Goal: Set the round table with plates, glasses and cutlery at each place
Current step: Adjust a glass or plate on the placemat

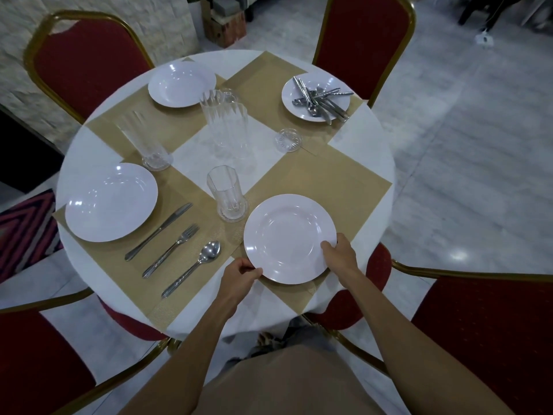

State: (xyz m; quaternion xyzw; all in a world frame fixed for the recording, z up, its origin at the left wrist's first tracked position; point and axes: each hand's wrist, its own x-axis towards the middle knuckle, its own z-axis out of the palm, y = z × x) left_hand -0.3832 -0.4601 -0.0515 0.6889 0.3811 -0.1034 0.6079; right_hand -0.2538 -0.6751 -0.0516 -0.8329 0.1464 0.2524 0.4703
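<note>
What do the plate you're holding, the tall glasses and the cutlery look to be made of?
The plate: glossy white with soft highlights, melamine or glazed ceramic; the look leaves it open. The tall glasses: clear and faceted, glass or hard plastic. The cutlery: polished metal, likely stainless steel, by its bright mirror reflections.

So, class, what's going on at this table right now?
A person grips a white plate by its rim with the left hand and right hand, at the near placemat. The left plate already has a knife, fork and spoon beside it. Spare cutlery lies heaped on the far-right plate.
</note>
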